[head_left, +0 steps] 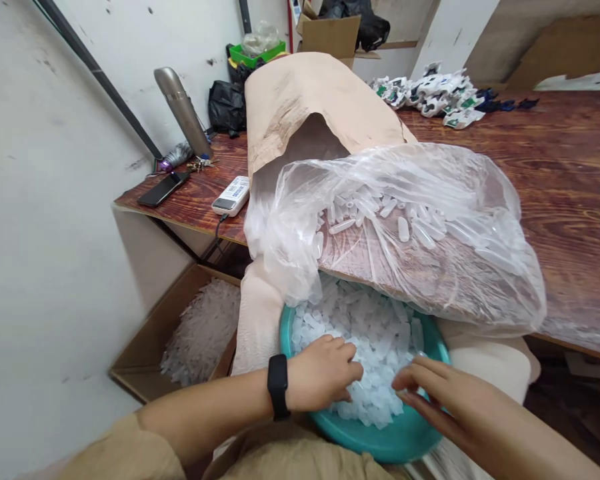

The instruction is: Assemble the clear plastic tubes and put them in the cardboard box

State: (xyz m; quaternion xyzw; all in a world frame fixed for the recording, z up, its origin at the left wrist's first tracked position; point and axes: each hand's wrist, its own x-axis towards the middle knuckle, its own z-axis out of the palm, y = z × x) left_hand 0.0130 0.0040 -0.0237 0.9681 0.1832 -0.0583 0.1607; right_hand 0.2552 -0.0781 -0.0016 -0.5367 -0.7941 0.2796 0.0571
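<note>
Beside a white wall [45,267], a wood-grained table [575,173] is bearing a clear bag [485,180]. Just before it, a teal basin [380,447] is holding translucent pieces [375,397]. Over these the left hand [323,373] is hanging, fingers loosely curled, slightly apart; the right hand [450,400] is bending its fingertips toward the thumb. Whether either is gripping a piece, I cannot tell.
</note>
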